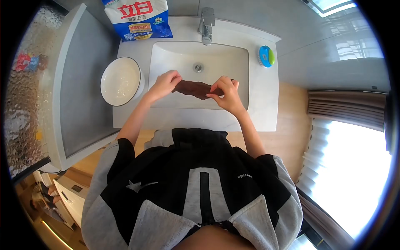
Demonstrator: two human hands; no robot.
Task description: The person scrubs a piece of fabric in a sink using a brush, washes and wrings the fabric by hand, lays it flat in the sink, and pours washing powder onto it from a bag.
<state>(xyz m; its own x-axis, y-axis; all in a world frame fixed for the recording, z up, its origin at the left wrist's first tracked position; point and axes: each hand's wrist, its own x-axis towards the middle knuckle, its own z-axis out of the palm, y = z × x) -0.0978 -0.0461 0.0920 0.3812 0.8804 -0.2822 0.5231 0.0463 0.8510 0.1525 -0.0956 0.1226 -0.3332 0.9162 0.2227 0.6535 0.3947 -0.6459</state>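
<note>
A dark brown piece of cloth (193,89) is stretched sideways above the white sink basin (175,52). My left hand (166,84) pinches its left end, with the fingers closed on it. At the other end my right hand (227,93) holds the cloth between thumb and fingers. Behind the cloth, the metal drain (198,67) shows in the basin floor. The chrome faucet (207,26) stands at the back edge of the sink, apart from both hands.
Left of the sink is a white bowl (121,81) with liquid in it. A blue and white detergent bag (139,21) stands at the back left. On the right counter lies a blue and green brush (266,56). A grey wall panel (85,83) rises at the left.
</note>
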